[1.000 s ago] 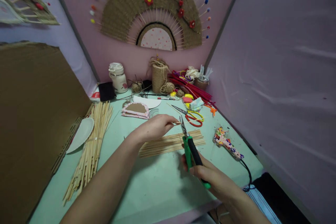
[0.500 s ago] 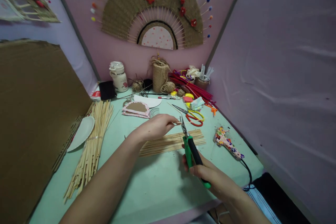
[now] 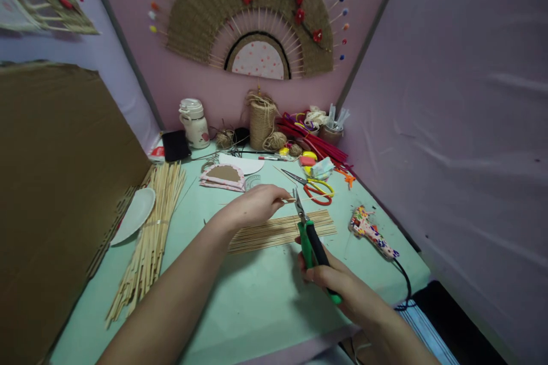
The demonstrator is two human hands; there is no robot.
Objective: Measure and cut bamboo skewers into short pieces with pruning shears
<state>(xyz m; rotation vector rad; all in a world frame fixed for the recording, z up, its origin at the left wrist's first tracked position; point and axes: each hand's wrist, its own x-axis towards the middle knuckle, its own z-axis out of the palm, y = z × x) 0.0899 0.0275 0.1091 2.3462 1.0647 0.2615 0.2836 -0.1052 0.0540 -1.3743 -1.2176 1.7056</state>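
Observation:
My left hand (image 3: pixel 265 203) pinches a thin bamboo stick (image 3: pixel 319 197), which runs out to the right past its fingertips. My right hand (image 3: pixel 319 271) is wrapped round the green and black handles of a pair of cutting shears (image 3: pixel 314 245). The short metal blades point away from me and meet the stick just right of my left fingers. Whether they have closed fully on it I cannot tell. Under both hands lies a row of bamboo sticks (image 3: pixel 274 234), side by side on the pale green table (image 3: pixel 252 308).
At left are a bundle of sticks (image 3: pixel 148 251), a white paper plate (image 3: pixel 136 217) and a cardboard panel (image 3: pixel 55 182). Scissors (image 3: pixel 317 189) lie beyond the blades. A glue gun (image 3: pixel 372 232) with a cord sits at right. Twine (image 3: pixel 262 125) and a white bottle (image 3: pixel 194 125) stand behind.
Almost nothing differs. The view has shifted very slightly, and both hands keep the same hold on the stick and the shears.

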